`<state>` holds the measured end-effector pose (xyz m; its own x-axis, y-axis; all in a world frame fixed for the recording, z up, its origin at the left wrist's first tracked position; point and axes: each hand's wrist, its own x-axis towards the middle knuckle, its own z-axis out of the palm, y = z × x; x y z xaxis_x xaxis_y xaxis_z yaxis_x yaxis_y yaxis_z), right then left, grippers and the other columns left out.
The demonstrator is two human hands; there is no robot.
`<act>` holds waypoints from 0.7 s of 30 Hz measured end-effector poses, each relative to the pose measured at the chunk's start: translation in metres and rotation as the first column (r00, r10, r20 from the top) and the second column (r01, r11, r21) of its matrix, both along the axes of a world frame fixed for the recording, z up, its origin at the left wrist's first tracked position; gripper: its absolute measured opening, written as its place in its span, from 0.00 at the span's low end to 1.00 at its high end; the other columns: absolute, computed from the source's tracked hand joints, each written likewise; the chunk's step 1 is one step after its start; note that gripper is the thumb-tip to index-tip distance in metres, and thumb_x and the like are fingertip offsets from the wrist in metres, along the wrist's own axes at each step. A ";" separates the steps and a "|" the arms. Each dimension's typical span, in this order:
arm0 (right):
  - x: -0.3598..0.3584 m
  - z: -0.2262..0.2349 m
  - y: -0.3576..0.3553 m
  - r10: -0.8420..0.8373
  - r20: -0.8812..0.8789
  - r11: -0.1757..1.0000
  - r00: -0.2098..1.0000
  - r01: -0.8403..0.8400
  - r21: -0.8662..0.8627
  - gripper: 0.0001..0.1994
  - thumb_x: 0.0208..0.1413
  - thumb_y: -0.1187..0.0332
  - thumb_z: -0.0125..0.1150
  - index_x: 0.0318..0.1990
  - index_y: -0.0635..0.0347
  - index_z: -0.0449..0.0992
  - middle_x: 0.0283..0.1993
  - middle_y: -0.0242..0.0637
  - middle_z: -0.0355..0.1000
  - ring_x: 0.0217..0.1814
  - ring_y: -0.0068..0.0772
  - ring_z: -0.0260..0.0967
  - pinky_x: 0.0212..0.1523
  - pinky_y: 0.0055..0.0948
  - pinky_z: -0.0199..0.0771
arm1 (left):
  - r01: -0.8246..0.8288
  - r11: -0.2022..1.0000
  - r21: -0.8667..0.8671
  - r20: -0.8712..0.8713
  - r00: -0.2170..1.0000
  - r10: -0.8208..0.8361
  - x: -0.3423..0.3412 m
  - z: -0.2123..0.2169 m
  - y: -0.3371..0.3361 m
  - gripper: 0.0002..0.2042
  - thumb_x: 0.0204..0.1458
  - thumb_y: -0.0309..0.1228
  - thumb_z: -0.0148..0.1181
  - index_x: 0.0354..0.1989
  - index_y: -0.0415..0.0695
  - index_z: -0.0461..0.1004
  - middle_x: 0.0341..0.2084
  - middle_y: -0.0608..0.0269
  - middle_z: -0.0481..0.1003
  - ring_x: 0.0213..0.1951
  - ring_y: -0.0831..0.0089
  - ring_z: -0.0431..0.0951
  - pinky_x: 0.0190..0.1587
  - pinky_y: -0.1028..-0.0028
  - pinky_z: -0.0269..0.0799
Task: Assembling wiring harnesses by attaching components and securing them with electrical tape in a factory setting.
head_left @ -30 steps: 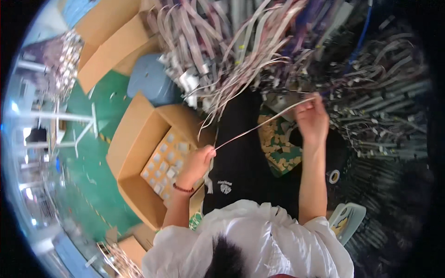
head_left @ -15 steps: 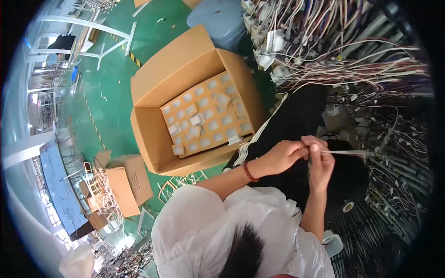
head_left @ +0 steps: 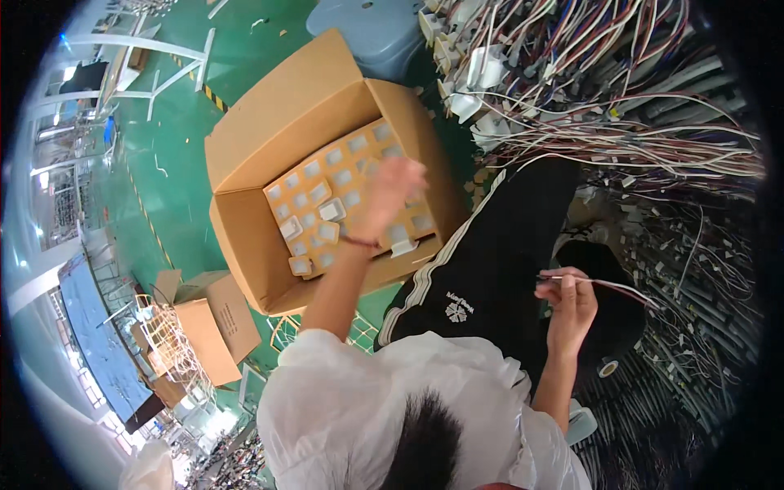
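My left hand (head_left: 390, 196), with a dark red bracelet at the wrist, is over the open cardboard box (head_left: 282, 106). Its fingers are smeared by motion, so whether they hold anything cannot be made out. Beneath it, an orange-tan layer (head_left: 309, 170) with rows of pale square pockets fills the box. Several small white square pieces lie loose on that layer, one white piece (head_left: 331, 210) just left of the hand. Above my dark trousers, my right hand (head_left: 569, 310) pinches a few thin wires (head_left: 616, 286) between thumb and fingers; their far ends trail off to the right.
Bundles of white, red and dark wires (head_left: 621, 147) with white connectors are heaped to the right. A blue-grey plastic stool (head_left: 367, 28) stands behind the box. To the left are a smaller cardboard box (head_left: 216, 327) and a blue-topped table (head_left: 102, 343) on the green floor.
My left hand has left the right hand and swung left over the box. The right hand stays near its place, still pinching the wires. The whole view has shifted slightly.
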<state>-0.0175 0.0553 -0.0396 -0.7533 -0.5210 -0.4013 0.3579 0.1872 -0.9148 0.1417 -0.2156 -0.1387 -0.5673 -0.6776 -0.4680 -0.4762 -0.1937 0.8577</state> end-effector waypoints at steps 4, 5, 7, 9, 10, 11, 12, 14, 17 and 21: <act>-0.017 -0.016 0.010 -0.038 0.383 0.981 0.923 0.107 -0.160 0.09 0.62 0.67 0.52 0.40 0.66 0.71 0.35 0.42 0.74 0.29 0.26 0.74 0.31 0.23 0.78 | 0.584 0.541 -0.605 0.642 0.760 -0.103 0.077 -0.145 -0.078 0.27 0.48 0.20 0.52 0.59 0.53 0.61 0.58 0.56 0.63 0.57 0.59 0.65 0.57 0.61 0.65; -0.017 -0.021 0.008 -0.045 0.416 0.981 0.908 0.119 -0.156 0.09 0.61 0.68 0.53 0.41 0.66 0.71 0.35 0.42 0.74 0.30 0.26 0.74 0.31 0.23 0.78 | 0.709 0.418 -0.568 0.737 0.664 -0.125 0.081 -0.161 -0.080 0.28 0.48 0.19 0.51 0.59 0.56 0.61 0.59 0.57 0.62 0.58 0.58 0.64 0.57 0.60 0.64; -0.018 -0.018 0.008 -0.069 0.481 0.967 0.874 0.176 -0.182 0.07 0.60 0.69 0.54 0.40 0.65 0.72 0.35 0.43 0.75 0.30 0.25 0.75 0.32 0.23 0.79 | 0.817 0.312 -0.485 0.828 0.544 -0.137 0.087 -0.182 -0.073 0.28 0.48 0.17 0.49 0.59 0.57 0.62 0.59 0.59 0.63 0.58 0.59 0.64 0.58 0.56 0.63; -0.015 -0.008 0.003 -0.071 0.500 0.964 0.863 0.188 -0.187 0.07 0.59 0.70 0.55 0.40 0.64 0.72 0.35 0.44 0.75 0.31 0.25 0.75 0.32 0.22 0.79 | 0.752 0.570 -0.331 0.886 0.455 -0.086 0.101 -0.193 -0.081 0.25 0.48 0.22 0.55 0.56 0.55 0.64 0.54 0.57 0.66 0.58 0.61 0.64 0.54 0.58 0.68; -0.019 -0.006 0.009 -0.112 0.497 0.962 0.861 0.220 -0.164 0.06 0.59 0.70 0.56 0.40 0.64 0.72 0.36 0.44 0.75 0.31 0.25 0.75 0.33 0.22 0.79 | 0.737 0.609 -0.293 0.895 0.436 -0.097 0.080 -0.191 -0.066 0.22 0.44 0.33 0.64 0.49 0.51 0.68 0.46 0.55 0.69 0.53 0.60 0.70 0.46 0.59 0.73; -0.021 -0.006 0.016 -0.123 0.497 0.957 0.859 0.235 -0.169 0.07 0.57 0.72 0.58 0.40 0.64 0.72 0.36 0.45 0.75 0.31 0.25 0.75 0.34 0.22 0.79 | 0.696 0.673 -0.252 0.873 0.464 -0.152 0.072 -0.179 -0.059 0.23 0.41 0.37 0.67 0.47 0.48 0.68 0.44 0.53 0.70 0.48 0.57 0.72 0.43 0.59 0.74; -0.022 -0.004 0.019 -0.134 0.494 0.956 0.859 0.244 -0.165 0.07 0.57 0.72 0.58 0.40 0.64 0.72 0.36 0.45 0.75 0.31 0.25 0.75 0.34 0.22 0.79 | 0.643 0.737 -0.209 0.852 0.489 -0.185 0.072 -0.168 -0.054 0.26 0.38 0.41 0.69 0.44 0.45 0.68 0.42 0.51 0.71 0.44 0.54 0.75 0.40 0.59 0.75; -0.020 0.003 0.016 -0.058 0.439 0.970 0.897 0.155 -0.190 0.07 0.55 0.74 0.59 0.40 0.64 0.71 0.37 0.46 0.75 0.32 0.27 0.76 0.34 0.23 0.80 | 0.513 0.767 -0.385 0.816 0.578 0.023 0.103 -0.166 -0.045 0.23 0.41 0.42 0.68 0.39 0.42 0.67 0.37 0.49 0.73 0.35 0.51 0.76 0.37 0.61 0.74; -0.017 0.003 0.018 -0.045 0.381 0.975 0.923 0.124 -0.185 0.07 0.54 0.77 0.59 0.40 0.64 0.71 0.38 0.47 0.75 0.34 0.30 0.76 0.35 0.25 0.81 | 0.063 0.934 -0.352 0.274 0.961 0.039 0.109 -0.134 -0.016 0.10 0.51 0.34 0.58 0.30 0.42 0.65 0.26 0.56 0.73 0.30 0.68 0.74 0.32 0.69 0.68; -0.007 0.012 0.006 -0.027 0.240 0.986 0.970 0.065 -0.152 0.07 0.52 0.81 0.59 0.38 0.65 0.71 0.37 0.47 0.74 0.35 0.32 0.75 0.36 0.26 0.81 | -0.022 0.994 -0.107 -0.092 0.996 0.012 0.054 -0.012 0.047 0.04 0.56 0.24 0.48 0.33 0.41 0.60 0.30 0.62 0.70 0.32 0.79 0.69 0.38 0.75 0.70</act>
